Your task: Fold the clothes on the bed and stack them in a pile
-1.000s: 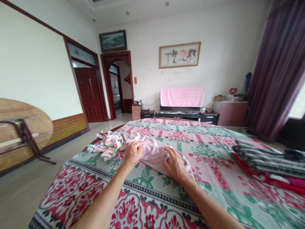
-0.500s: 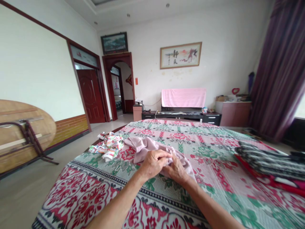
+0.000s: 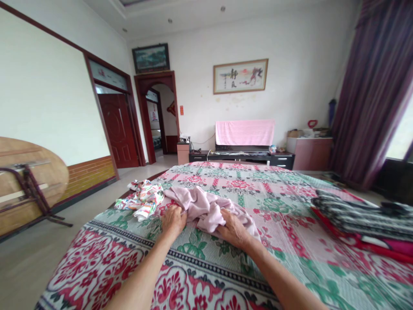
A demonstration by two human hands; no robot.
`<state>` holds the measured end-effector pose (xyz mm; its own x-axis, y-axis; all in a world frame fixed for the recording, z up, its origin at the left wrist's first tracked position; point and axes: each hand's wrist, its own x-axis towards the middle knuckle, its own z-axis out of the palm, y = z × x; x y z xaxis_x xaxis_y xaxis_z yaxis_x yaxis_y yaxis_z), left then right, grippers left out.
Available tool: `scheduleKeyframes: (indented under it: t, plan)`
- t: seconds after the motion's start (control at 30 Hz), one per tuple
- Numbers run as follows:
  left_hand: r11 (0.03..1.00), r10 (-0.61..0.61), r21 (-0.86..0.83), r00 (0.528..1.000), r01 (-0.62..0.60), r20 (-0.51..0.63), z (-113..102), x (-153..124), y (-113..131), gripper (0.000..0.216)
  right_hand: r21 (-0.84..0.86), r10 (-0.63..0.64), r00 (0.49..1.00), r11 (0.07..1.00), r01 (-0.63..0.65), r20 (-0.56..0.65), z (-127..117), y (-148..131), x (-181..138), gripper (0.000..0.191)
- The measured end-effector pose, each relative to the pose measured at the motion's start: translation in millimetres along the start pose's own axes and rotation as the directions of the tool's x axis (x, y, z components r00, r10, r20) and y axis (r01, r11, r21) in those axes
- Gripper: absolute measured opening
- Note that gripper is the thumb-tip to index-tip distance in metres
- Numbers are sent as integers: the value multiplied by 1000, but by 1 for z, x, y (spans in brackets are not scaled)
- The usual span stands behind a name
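A crumpled pale pink cloth (image 3: pixel 206 209), perhaps a garment, lies bunched on the flower-patterned bedspread (image 3: pixel 277 204). My left hand (image 3: pixel 174 220) has its fingers curled on the cloth's left near edge. On the right, my right hand (image 3: pixel 232 227) grips a bunched fold of the same cloth, and some fingertips are hidden in the fabric. Left of the pink cloth, close beside it, sits a small heap of white fabric with a colourful print (image 3: pixel 143 199).
Folded black-and-white knitted clothes (image 3: pixel 358 217) are stacked over red fabric at the right. A folded round table (image 3: pixel 32 176) leans by the left wall. Beyond the bed, a pink cloth drapes over something on a low black cabinet (image 3: pixel 282 160).
My left hand has moved left, away from my right hand, onto the cloth's left part. The cloth's middle is now uncovered and bunched. The view has shifted slightly right.
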<state>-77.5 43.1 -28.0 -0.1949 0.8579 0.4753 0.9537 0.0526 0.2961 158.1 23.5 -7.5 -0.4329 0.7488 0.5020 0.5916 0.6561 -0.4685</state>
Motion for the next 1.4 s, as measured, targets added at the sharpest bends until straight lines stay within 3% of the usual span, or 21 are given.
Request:
scheduleKeyframes:
  t: [0.1,0.17,0.2,0.27,0.33,0.37,0.43,0.5,0.57,0.67,0.73,0.8,0.87,0.93,1.0,1.07,1.13,1.27,1.4]
  plan:
    - [978,-67,-194,997,71,28,-6,8,-2,24,-164,-14,993,986,33,117,-6,-2,-3,39]
    - [870,-193,-454,980,193,48,-15,15,-6,24,-245,26,989,969,10,143,-9,-3,-5,53]
    - [755,-263,-605,962,253,73,-20,19,-7,23,-269,35,989,963,5,143,-9,-3,-6,56]
    - [430,-362,-849,920,306,149,-31,24,-6,23,-286,28,992,958,8,120,-6,-5,-7,52]
    - [131,-397,-950,893,282,211,-42,27,-3,26,-283,28,997,959,-4,78,-1,-5,-6,38]
    - [37,-392,-964,891,262,227,-47,28,0,27,-274,37,998,962,-19,59,0,-5,-5,31]
    - [-58,-368,-967,896,247,250,-54,28,8,27,-246,73,997,967,-63,30,-2,-4,-1,23]
    - [-88,-312,-961,909,261,276,-61,26,16,27,-223,103,994,969,-108,-32,-14,-1,3,22]
    - [-89,-222,-957,931,276,289,-66,24,25,26,-231,111,978,961,-151,-177,-36,6,7,23]
    - [-68,-36,-947,948,313,316,-72,19,36,26,-294,73,876,926,-237,-477,-76,27,8,25]
    - [-58,52,-937,938,346,343,-73,18,39,25,-347,140,820,856,-382,-556,-100,48,2,30]
    - [-60,50,-931,933,360,358,-70,17,38,22,-390,327,839,772,-502,-435,-120,71,-7,29]
    - [-80,-22,-927,929,367,370,-66,18,34,19,-392,473,828,730,-560,-302,-134,90,-15,28]
    - [-128,-116,-919,915,373,387,-62,20,28,15,-377,563,805,715,-588,-188,-146,101,-21,29]
    - [-194,-192,-907,892,374,410,-60,22,22,13,-373,603,783,699,-610,-152,-155,101,-22,35]
    - [-250,-258,-898,869,361,421,-60,25,18,12,-379,584,787,695,-611,-199,-159,92,-18,44]
    - [-282,-317,-899,852,334,416,-60,28,15,11,-374,510,822,733,-569,-252,-155,77,-10,49]
    - [-311,-479,-925,805,216,349,-63,35,4,14,-330,422,895,832,-445,-145,-129,54,4,43]
    - [-297,-648,-949,709,104,280,-69,43,-14,13,-342,390,918,854,-392,-76,-104,56,4,37]
